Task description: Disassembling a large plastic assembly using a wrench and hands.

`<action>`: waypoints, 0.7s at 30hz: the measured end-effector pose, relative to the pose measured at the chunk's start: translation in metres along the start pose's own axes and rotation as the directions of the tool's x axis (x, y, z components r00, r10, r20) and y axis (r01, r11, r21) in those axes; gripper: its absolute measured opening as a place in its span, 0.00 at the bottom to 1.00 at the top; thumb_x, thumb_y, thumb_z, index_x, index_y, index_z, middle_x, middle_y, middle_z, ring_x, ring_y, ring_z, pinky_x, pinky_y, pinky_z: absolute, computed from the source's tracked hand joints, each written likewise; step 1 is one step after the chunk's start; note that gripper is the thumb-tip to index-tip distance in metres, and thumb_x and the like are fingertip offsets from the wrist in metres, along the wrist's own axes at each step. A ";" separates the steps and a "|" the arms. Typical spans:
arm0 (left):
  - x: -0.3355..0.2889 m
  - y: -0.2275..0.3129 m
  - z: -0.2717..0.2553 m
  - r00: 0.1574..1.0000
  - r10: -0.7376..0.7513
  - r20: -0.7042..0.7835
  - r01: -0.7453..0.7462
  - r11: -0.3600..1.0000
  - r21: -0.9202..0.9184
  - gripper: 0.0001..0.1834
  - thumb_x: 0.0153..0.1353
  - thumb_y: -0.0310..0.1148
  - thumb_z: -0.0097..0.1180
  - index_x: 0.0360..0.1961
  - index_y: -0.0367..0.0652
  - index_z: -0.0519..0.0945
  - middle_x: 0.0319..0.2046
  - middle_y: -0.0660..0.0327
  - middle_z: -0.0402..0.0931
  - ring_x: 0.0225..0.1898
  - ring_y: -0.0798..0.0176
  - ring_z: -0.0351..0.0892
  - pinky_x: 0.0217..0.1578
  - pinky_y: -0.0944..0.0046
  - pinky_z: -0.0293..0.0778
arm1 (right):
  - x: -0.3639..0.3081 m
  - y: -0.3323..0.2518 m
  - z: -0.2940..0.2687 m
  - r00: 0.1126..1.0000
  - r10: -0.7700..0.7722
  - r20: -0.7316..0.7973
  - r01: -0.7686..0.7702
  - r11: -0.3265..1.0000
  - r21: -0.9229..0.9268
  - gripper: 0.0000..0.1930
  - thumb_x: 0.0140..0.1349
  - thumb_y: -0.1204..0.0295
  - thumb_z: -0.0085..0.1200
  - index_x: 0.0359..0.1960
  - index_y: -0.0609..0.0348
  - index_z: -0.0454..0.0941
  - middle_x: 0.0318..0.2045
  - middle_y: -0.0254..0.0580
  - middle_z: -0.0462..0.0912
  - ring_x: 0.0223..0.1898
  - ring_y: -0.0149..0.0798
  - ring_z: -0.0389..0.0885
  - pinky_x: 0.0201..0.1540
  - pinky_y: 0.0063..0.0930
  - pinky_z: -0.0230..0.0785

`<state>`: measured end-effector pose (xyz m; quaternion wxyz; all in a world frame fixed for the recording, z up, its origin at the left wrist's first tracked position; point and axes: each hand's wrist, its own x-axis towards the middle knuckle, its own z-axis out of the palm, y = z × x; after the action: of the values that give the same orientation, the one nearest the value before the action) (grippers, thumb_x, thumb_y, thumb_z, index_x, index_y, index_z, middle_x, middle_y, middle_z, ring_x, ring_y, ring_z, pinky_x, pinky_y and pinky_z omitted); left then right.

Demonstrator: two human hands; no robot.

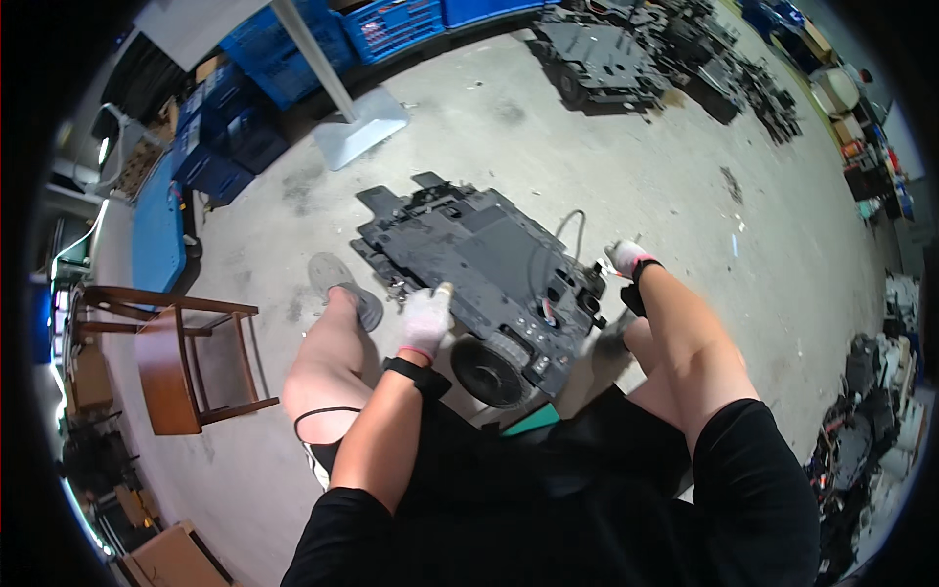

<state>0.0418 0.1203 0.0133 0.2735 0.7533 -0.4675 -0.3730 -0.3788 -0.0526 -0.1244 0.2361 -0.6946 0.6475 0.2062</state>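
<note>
A dark grey wheeled chassis [489,254], flat and broad, lies tilted across the floor between my legs. A large black wheel [489,372] sits at its near left corner. My left hand [426,319], in a white glove, is closed on the chassis's left edge just above that wheel. My right hand [626,256], also gloved, is closed beside the chassis's right end. A thin bit shows at its fingers, too small to name. Near that hand a black cable [579,223] loops up from the chassis, and some loose wires [548,311] show in an opening.
More dark chassis parts [606,59] are heaped at the far right. A metal post stands on a pale square base [362,127], with blue crates [391,27] behind. A wooden chair [176,362] is at my left, a scrap pile [861,421] at my right.
</note>
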 end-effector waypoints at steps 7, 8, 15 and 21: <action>0.008 -0.029 0.011 0.998 0.069 0.006 -0.069 0.998 -0.006 0.26 0.67 0.48 0.55 0.21 0.33 0.77 0.18 0.48 0.77 0.23 0.48 0.79 0.28 0.50 0.71 | 0.021 -0.012 0.092 0.994 -0.112 0.008 0.099 0.915 0.392 0.28 0.71 0.49 0.39 0.52 0.61 0.80 0.51 0.61 0.81 0.57 0.61 0.75 0.60 0.48 0.66; 0.010 -0.036 0.006 0.999 0.052 -0.016 -0.052 0.999 0.003 0.26 0.67 0.48 0.55 0.21 0.33 0.77 0.18 0.48 0.77 0.23 0.48 0.79 0.28 0.50 0.71 | 0.017 -0.035 0.103 0.991 -0.105 -0.083 0.125 0.946 0.299 0.26 0.71 0.51 0.40 0.52 0.61 0.79 0.51 0.61 0.80 0.58 0.61 0.73 0.62 0.47 0.64; 0.017 0.017 0.010 0.975 -0.114 0.189 0.156 0.962 -0.226 0.23 0.68 0.44 0.54 0.27 0.32 0.79 0.20 0.48 0.77 0.23 0.48 0.77 0.28 0.54 0.71 | 0.004 -0.024 0.137 0.972 -0.099 -0.213 0.171 0.920 0.352 0.22 0.74 0.57 0.38 0.52 0.64 0.74 0.52 0.66 0.74 0.59 0.65 0.69 0.62 0.47 0.61; -0.007 -0.003 0.011 0.952 0.165 0.256 -0.186 0.981 0.060 0.16 0.68 0.37 0.51 0.39 0.32 0.80 0.24 0.47 0.79 0.31 0.45 0.82 0.34 0.50 0.75 | -0.036 -0.016 0.150 0.982 -0.070 -0.173 0.136 0.903 0.407 0.23 0.73 0.53 0.38 0.50 0.61 0.75 0.54 0.62 0.75 0.59 0.60 0.71 0.61 0.48 0.63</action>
<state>0.0326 0.1270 0.0065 0.2127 0.6664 -0.5787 -0.4193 -0.3624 0.0670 -0.2227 0.3387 -0.6753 0.6551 -0.0038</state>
